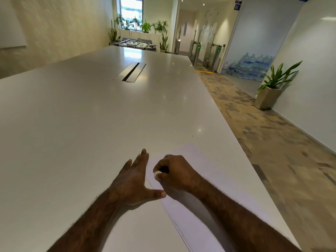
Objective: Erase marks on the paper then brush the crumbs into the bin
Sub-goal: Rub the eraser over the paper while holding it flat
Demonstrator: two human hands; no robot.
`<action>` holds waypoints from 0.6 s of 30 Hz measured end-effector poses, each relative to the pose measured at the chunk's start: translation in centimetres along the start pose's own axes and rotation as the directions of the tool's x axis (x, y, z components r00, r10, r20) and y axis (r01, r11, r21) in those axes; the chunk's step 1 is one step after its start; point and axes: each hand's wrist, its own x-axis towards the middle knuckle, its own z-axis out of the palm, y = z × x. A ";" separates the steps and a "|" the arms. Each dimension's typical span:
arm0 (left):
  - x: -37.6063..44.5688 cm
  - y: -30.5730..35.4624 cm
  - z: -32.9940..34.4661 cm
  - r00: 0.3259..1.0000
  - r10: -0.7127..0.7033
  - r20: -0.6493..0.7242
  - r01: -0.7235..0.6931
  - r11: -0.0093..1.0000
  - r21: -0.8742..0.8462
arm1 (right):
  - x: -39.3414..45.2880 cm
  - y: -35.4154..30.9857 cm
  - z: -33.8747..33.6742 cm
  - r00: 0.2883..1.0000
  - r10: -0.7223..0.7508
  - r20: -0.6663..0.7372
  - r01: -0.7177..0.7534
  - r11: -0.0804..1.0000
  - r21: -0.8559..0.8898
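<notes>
Both forearms enter from the bottom edge and converge over the near right part of the table [81, 124]. Between them lies the paper [209, 206], a white sheet or thin stack with its long axis running from the near edge diagonally away toward the table's right side. Its left edge passes directly under the gap between the two hands.

Left hand [131, 180]: flat, palm down, fingers straight and spread, thumb [156, 194] stretched to the right with its tip on the paper's left margin. The remaining fingers lie on bare table just beside the sheet. It grips nothing; by position it serves as a hold-down against sliding.

Right hand [174, 172]: directly over the paper, fingers curled inward and pinched around a small white eraser [156, 173], of which only one end shows at the fingertips. Whether the eraser touches the sheet cannot be told. This hand is the working hand and is nearer to any marks, which must lie under or just beyond it; none can be made out on the visible surface.

Beyond the right hand, small dark specks [198, 151] are scattered over the far corner of the paper and onto the table past it. These are probably eraser crumbs. Judged from this, erasing is in progress and brushing is not yet begun.

No bin is in view. Farther off, a cable slot [130, 71] sits in the table centre.
</notes>
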 end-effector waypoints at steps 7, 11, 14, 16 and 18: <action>-0.2 0.2 0.0 1.000 -0.021 0.010 0.021 0.999 0.044 | 1.1 -1.3 1.2 0.995 0.068 -0.069 -0.070 0.997 -0.031; 0.0 0.2 -0.3 1.000 -0.014 0.010 0.013 0.999 0.041 | 2.0 -1.7 1.7 0.989 0.076 -0.130 -0.080 0.996 -0.029; -0.2 0.3 -0.3 0.999 -0.036 0.007 0.036 0.998 0.047 | 4.0 -0.5 2.0 0.967 0.134 -0.219 -0.161 0.981 -0.112; -0.4 0.6 -0.4 0.999 -0.041 0.013 0.041 0.998 0.044 | 4.1 1.2 0.4 0.916 0.273 -0.294 -0.315 0.943 -0.107; -0.4 0.6 -0.3 0.999 -0.046 0.015 0.046 0.999 0.029 | 3.3 2.2 -0.9 0.879 0.338 -0.335 -0.343 0.938 0.046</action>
